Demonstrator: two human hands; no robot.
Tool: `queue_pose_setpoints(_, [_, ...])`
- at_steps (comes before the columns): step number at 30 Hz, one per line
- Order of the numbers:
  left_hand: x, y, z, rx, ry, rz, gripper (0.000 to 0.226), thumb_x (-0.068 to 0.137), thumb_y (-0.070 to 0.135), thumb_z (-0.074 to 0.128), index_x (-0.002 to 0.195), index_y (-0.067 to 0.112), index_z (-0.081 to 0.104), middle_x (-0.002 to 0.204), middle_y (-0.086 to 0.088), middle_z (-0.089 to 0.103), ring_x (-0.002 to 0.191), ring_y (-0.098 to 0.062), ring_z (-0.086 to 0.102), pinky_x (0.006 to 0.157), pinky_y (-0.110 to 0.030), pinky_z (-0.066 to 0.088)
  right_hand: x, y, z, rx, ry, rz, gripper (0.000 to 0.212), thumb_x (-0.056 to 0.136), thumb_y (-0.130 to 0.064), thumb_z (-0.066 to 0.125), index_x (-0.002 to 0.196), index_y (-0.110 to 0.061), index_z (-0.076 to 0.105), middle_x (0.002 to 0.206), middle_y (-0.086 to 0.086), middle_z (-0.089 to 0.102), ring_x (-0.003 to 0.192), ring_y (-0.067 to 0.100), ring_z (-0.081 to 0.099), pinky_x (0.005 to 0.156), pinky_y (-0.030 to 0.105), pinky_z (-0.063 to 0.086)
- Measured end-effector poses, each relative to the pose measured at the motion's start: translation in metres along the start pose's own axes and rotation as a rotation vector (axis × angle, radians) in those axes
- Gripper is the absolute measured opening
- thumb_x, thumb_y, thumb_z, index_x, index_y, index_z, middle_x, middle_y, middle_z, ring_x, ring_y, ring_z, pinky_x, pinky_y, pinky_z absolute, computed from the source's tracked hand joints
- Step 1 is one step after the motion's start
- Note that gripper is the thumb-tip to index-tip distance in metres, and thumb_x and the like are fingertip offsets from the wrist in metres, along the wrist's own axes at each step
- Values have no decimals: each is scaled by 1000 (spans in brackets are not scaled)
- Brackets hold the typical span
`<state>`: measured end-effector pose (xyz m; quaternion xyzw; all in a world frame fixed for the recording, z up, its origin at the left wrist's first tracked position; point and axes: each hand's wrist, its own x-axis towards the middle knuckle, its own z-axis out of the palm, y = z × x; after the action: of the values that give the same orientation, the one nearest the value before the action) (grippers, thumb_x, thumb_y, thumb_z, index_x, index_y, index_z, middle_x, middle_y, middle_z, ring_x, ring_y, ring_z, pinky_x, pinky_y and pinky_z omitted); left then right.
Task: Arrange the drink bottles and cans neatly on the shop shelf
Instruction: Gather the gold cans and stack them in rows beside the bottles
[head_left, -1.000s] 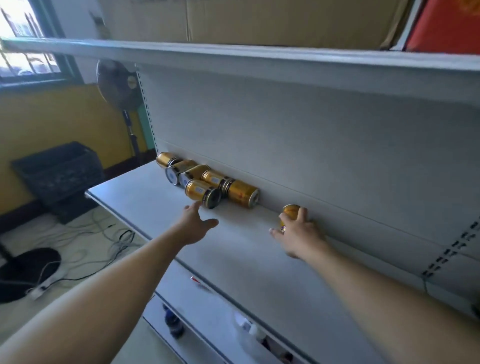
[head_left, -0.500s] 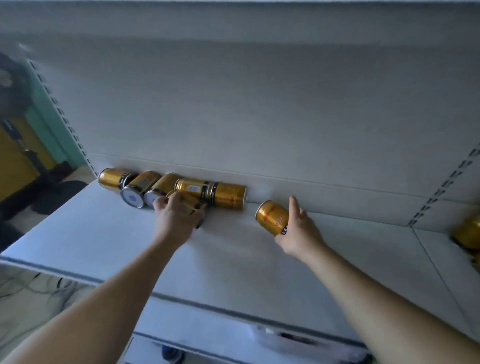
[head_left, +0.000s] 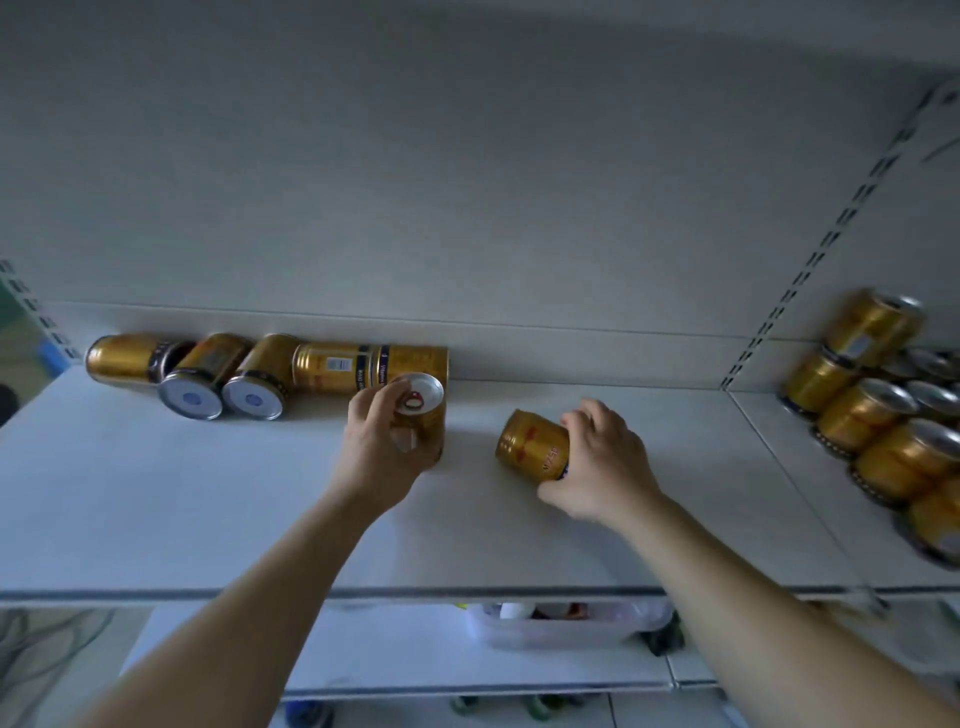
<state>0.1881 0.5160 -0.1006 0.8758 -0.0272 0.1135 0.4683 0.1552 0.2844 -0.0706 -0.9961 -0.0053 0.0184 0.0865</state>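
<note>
My left hand (head_left: 382, 449) grips a gold can (head_left: 422, 402), held nearly upright with its silver pull-tab top facing me, just above the white shelf (head_left: 208, 509). My right hand (head_left: 597, 462) grips a second gold can (head_left: 532, 444) that lies tilted on its side at the shelf's middle. Several more gold cans (head_left: 249, 366) lie on their sides in a row along the back wall at the left, two showing their silver bottoms.
On the neighbouring shelf section at the right, several gold cans (head_left: 872, 410) stand in rows, a slotted upright (head_left: 810, 260) dividing the sections. A lower shelf holds a clear plastic tub (head_left: 566, 626). The shelf's front edge (head_left: 467, 592) runs across below my forearms.
My left hand has picked one can from the lying row and turned it upright. My right hand has drawn its can away from the back wall. The view shifted right, revealing the standing cans.
</note>
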Motion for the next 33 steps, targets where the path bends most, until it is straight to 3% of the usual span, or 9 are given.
queue_pose_setpoints(4, [-12,11,3,-145,-77,-123,74,63,3,79,125,26,47,120,-5,47,104,-31,54,86,-40,50,14,-5,-5,38,-31,-21,89,71,-47,69,147,-26,28,136,4,48,121,28,46,96,36,39])
queue_pose_setpoints(7, [-33,24,12,-315,-104,-198,72,67,-2,75,120,37,45,113,-3,55,102,-31,58,77,-38,52,-4,16,2,776,63,173,77,60,-38,75,132,-27,49,113,2,64,97,23,63,84,36,52])
queue_pose_setpoints(10, [-55,54,28,-798,-139,-409,68,85,-10,57,128,37,34,106,-6,59,95,-25,60,73,-37,50,-27,48,-1,1579,84,356,41,75,-19,70,113,-12,56,85,11,69,66,20,68,60,33,54])
queue_pose_setpoints(13, [-68,96,61,-920,-228,-490,31,91,0,52,115,19,52,110,-15,60,99,-32,60,83,-51,51,-45,88,-19,1967,-17,456,24,88,-18,47,105,-4,57,78,18,69,71,31,65,70,40,47])
queue_pose_setpoints(16, [-73,153,105,-960,-293,-490,19,91,10,52,107,19,58,110,-18,62,102,-34,60,85,-54,51,-63,130,-50,2019,47,403,35,79,-26,53,107,-7,58,93,20,66,84,34,61,75,42,48])
queue_pose_setpoints(19, [-70,209,150,-1073,-386,-435,41,76,27,58,117,19,56,114,-17,63,101,-34,62,73,-46,54,-83,178,-78,1960,164,324,46,73,-33,58,116,-16,57,103,12,67,92,28,63,72,41,49])
queue_pose_setpoints(22, [-67,256,196,-1027,-431,-305,32,85,13,57,116,20,51,110,-12,62,96,-29,62,81,-49,52,-108,231,-102,1767,329,233,55,64,-26,76,117,-21,59,105,6,71,97,25,66,74,40,52])
queue_pose_setpoints(27, [-65,317,261,-858,-503,-110,58,75,-7,69,118,23,46,103,-3,63,95,-21,63,79,-40,53,-139,304,-134,1486,567,236,46,60,-17,71,104,-25,56,86,-7,72,79,10,70,63,28,54])
queue_pose_setpoints(33, [-50,350,316,-543,-556,57,75,47,17,79,117,26,53,104,2,69,96,-15,66,77,-34,55,-144,355,-160,1285,655,196,58,72,16,72,106,-26,50,88,-5,65,69,-5,65,58,12,49])
